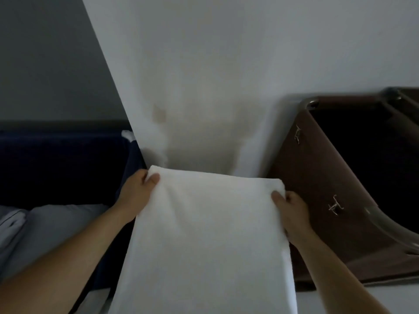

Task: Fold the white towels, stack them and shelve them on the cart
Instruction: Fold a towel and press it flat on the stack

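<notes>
Both hands are up on the white towel [204, 234], one at each top corner. The left hand [138, 191] pinches the upper left corner, thumb pressed on the front of the cloth and the other fingers tucked behind it. The right hand [289, 211] clamps the upper right corner the same way, thumb on the front, fingers curled round the edge. The towel hangs between the two forearms, off any surface, running down out of the bottom of the view. Its top edge looks rounded and thick, maybe a fold, though the light is too dim to be sure.

Straight behind it is the pale wall [272, 41], with a brownish stain [204, 132] just above the towel's top edge. To the right stands the brown cart [317, 177], tilted in this view, with two metal hooks [335, 206] on its side panel and a curved metal rail [385, 225]. To the left sits a dark blue fabric bin [56, 164], with a grey cloth [52, 225] below it.
</notes>
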Tool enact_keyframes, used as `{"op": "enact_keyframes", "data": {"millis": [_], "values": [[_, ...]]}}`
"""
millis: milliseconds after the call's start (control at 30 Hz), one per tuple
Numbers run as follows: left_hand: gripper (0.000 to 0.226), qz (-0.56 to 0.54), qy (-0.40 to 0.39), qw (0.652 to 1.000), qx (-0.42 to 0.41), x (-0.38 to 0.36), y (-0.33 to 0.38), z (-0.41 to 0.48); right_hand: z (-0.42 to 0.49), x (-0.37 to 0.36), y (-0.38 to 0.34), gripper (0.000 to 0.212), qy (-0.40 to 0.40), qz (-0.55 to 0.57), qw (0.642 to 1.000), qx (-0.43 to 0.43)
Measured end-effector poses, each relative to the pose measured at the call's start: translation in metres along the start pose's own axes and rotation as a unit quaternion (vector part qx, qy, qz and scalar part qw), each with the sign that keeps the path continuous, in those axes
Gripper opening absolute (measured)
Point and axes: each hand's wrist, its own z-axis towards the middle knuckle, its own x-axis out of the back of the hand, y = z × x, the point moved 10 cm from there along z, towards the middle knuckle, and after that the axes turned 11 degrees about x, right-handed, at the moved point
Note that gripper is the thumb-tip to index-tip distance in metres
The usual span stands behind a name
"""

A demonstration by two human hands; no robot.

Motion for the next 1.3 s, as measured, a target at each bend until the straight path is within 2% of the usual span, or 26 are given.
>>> {"op": "enact_keyframes", "data": {"millis": [100,200,300,400,500,700,900,967,1067,1133,1200,1300], "values": [[0.039,0.049,-0.037,0.994,0.089,-0.04,-0.054,0.019,0.005,-0.023,0.027,0.034,-0.065,-0.055,0.995,-0.045],[0.049,-0.037,-0.028,0.992,0.116,-0.044,-0.078,-0.001,-0.011,-0.02,0.038,0.049,-0.053,-0.058,0.996,-0.047],[0.064,-0.078,-0.026,0.99,0.115,-0.032,-0.093,-0.036,-0.042,-0.005,0.04,0.049,-0.042,-0.013,0.997,-0.06],[0.07,-0.048,-0.075,0.986,0.139,-0.03,-0.125,-0.08,-0.089,0.008,0.045,0.046,-0.059,0.001,0.995,-0.077],[0.066,-0.036,-0.102,0.982,0.154,-0.022,-0.153,-0.124,-0.14,0.02,0.056,0.04,-0.084,-0.007,0.991,-0.101],[0.038,-0.06,-0.141,0.969,0.193,-0.007,-0.195,-0.193,-0.219,0.04,0.063,0.035,-0.106,-0.05,0.988,-0.099],[0.037,-0.07,-0.16,0.955,0.242,-0.003,-0.221,-0.225,-0.255,0.052,0.066,0.032,-0.08,-0.122,0.987,-0.062],[0.05,-0.065,-0.166,0.953,0.245,-0.002,-0.22,-0.223,-0.255,0.051,0.061,0.03,-0.087,-0.145,0.984,-0.051],[0.097,-0.076,-0.149,0.957,0.236,-0.005,-0.231,-0.189,-0.244,0.053,0.048,0.033,-0.075,-0.166,0.983,-0.036],[0.105,-0.076,-0.135,0.956,0.248,0.0,-0.229,-0.181,-0.235,0.061,0.037,0.037,-0.039,-0.173,0.984,-0.034],[0.098,-0.091,-0.142,0.945,0.278,0.009,-0.21,-0.202,-0.232,0.066,0.04,0.037,-0.01,-0.159,0.986,-0.052],[0.069,-0.079,-0.159,0.934,0.309,0.006,-0.205,-0.219,-0.24,0.057,0.069,0.043,-0.038,-0.159,0.981,-0.103]]}}
